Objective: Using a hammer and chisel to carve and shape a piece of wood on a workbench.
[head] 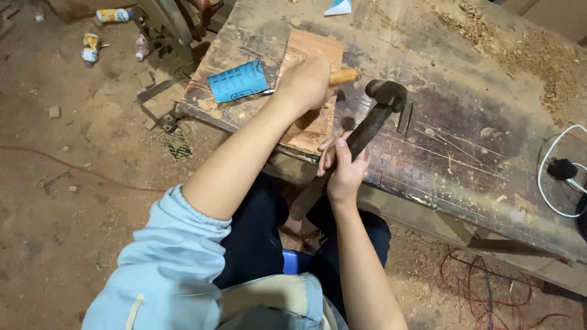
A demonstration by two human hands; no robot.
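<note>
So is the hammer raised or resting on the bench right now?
Raised. The right hand grips the hammer by its handle, head up beside the chisel held in the left hand.

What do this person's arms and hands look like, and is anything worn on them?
Both hands, the left hand and the right hand, are bare: no gloves, rings or watch show. The left arm wears a light blue sleeve pushed up past the elbow, with a pale drawstring hanging near it. The right forearm is uncovered as far as the picture shows.
</note>
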